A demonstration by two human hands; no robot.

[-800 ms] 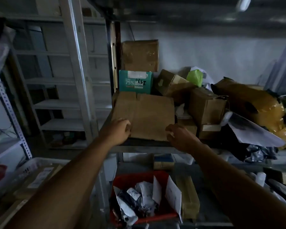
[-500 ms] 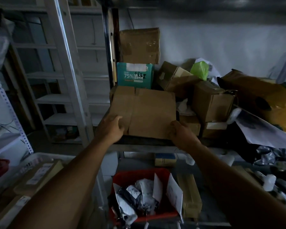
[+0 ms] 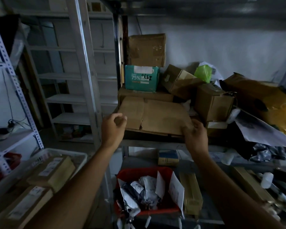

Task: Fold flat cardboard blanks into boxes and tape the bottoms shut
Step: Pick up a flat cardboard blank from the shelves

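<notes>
Blank [image 3: 155,116] pinched at its near corner by right hand [image 3: 194,134]; left hand [image 3: 113,125], loosely curled, empty, should grasp the opposite corner.

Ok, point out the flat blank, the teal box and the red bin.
Flat blank [image 3: 162,118], head view, middle of its top face.
Teal box [image 3: 141,78], head view, printed front.
Red bin [image 3: 139,172], head view, back rim.

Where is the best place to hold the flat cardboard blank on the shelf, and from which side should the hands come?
Probably by its front edge, from the front. The blank lies flat on the shelf with boxes behind and to its right, so only that edge is free. The right hand is already at the front right corner; the left hand could take the front left corner.
</notes>
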